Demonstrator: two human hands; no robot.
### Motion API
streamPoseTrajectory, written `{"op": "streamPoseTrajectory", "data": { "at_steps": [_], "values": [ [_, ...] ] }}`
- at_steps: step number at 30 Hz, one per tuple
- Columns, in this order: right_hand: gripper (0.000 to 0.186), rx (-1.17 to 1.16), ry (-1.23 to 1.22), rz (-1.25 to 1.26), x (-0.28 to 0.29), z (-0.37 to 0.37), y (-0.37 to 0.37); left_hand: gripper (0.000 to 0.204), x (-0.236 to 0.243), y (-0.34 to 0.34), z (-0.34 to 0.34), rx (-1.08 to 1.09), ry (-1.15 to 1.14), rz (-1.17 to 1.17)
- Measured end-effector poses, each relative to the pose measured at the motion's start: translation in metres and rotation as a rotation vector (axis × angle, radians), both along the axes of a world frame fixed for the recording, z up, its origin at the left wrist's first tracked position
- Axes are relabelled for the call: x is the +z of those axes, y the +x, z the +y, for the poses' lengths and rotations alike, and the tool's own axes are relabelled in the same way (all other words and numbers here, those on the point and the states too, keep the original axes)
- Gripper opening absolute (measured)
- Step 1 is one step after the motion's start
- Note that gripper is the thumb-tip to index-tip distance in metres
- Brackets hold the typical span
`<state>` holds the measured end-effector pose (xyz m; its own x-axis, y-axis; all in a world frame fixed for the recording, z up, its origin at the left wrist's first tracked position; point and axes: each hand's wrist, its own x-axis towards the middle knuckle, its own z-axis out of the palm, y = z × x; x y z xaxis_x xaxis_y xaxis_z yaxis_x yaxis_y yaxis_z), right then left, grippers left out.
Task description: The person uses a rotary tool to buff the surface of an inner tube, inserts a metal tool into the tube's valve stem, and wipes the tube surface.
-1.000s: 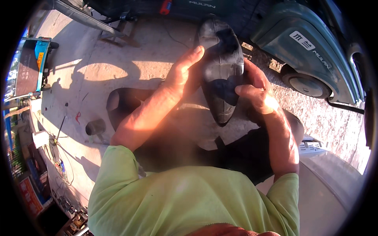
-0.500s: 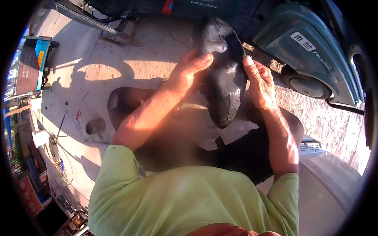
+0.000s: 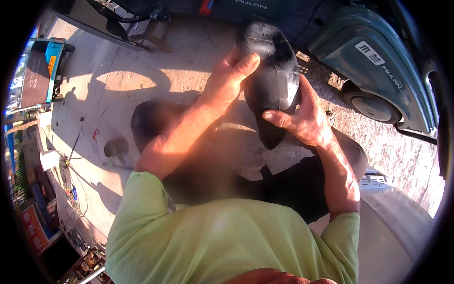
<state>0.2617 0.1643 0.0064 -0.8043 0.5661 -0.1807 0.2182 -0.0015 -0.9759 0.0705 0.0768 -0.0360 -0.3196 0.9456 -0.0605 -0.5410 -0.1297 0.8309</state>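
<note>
Between my hands, above my bent legs, is a shiny black rubber inner tube [image 3: 269, 83], swollen in its upper part and narrowing to a limp dark fold at the lower end. My left hand [image 3: 231, 75] grips its left side, thumb on top and fingers hidden behind the rubber. On the lower right side, my right hand [image 3: 305, 116] is wrapped round the tube, with its thumb pressed across the narrow part. Whatever lies behind the tube is hidden.
A dark green electric vehicle [image 3: 364, 59] with a small wheel [image 3: 371, 108] stands at the upper right. A blue-framed cart [image 3: 42, 73] is at the far left. A dark cylindrical object [image 3: 116, 148] lies on the concrete, and cables [image 3: 71, 189] run along the lower left.
My right hand has moved lower on the tube, and its thumb now presses across it. The lower end of the tube looks pinched and folded. My left hand keeps its grip.
</note>
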Motion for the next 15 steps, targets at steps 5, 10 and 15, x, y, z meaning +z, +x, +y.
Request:
{"op": "streamPoseTrajectory", "data": {
  "at_steps": [5,10,15],
  "values": [
    [0.078,0.012,0.049,-0.112,0.004,0.002,-0.005,0.049,0.016,0.002,-0.003,-0.017,-0.015,0.093],
    [0.077,-0.029,-0.173,0.143,-0.011,-0.005,-0.007,0.051,0.023,0.006,0.002,0.014,-0.036,0.178],
    [0.079,0.001,-0.313,0.167,-0.018,-0.014,-0.011,0.05,0.02,0.008,0.001,0.058,-0.053,0.185]
  ]
}}
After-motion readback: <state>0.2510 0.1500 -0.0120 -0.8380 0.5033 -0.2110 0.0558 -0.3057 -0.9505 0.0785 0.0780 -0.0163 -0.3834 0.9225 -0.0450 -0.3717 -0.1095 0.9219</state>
